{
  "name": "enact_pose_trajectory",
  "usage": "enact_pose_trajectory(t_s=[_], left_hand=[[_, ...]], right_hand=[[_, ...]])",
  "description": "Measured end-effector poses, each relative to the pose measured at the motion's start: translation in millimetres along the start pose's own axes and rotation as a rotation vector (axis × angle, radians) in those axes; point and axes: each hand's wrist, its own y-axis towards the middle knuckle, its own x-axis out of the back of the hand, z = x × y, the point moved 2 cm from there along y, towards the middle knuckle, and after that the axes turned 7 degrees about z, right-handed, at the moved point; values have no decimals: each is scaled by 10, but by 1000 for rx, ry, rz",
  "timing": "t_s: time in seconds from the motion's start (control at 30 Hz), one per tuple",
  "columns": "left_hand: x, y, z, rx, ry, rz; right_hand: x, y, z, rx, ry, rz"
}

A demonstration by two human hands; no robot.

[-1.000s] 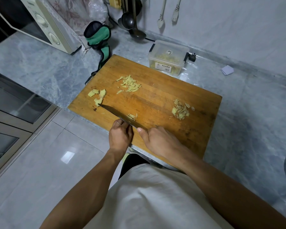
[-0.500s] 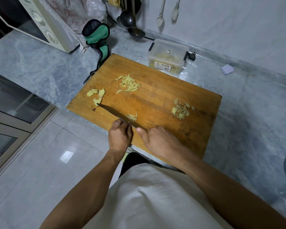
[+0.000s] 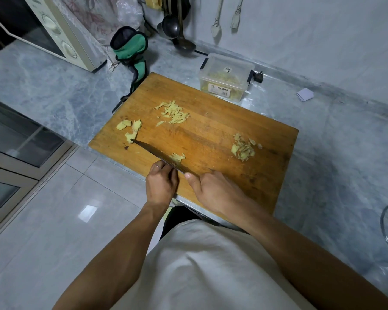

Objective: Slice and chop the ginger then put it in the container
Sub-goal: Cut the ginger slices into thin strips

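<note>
A wooden cutting board (image 3: 211,135) lies on the marble counter. My right hand (image 3: 217,191) grips the handle of a dark knife (image 3: 152,153), with the thumb against the blade. The blade runs diagonally to the board's left side. My left hand (image 3: 161,184) sits at the near side of the blade with curled fingers pressed down on ginger that is mostly hidden. Freshly cut ginger strips (image 3: 177,157) lie just beyond the blade. Ginger slices (image 3: 130,128) lie at the left, shredded ginger (image 3: 174,113) at the back, and another ginger pile (image 3: 243,148) at the right. The clear plastic container (image 3: 225,79) stands behind the board.
A microwave (image 3: 61,34) stands at the back left, with a green-and-black pouch (image 3: 130,50) beside it. Ladles (image 3: 175,25) hang on the wall. A plug (image 3: 258,77) lies by the container and a folded paper (image 3: 305,94) at the right. The board's near edge overhangs the counter.
</note>
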Motion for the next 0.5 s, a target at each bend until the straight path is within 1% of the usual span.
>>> enact_pose_trajectory(t_s=[0.33,0.5], left_hand=[[-1,7,-1,-1,-14,12],[8,0,-14,4,-17,7]], right_hand=[[-58,102,63,-15,-37,-28],[-23,9,50,-4,-35,-22]])
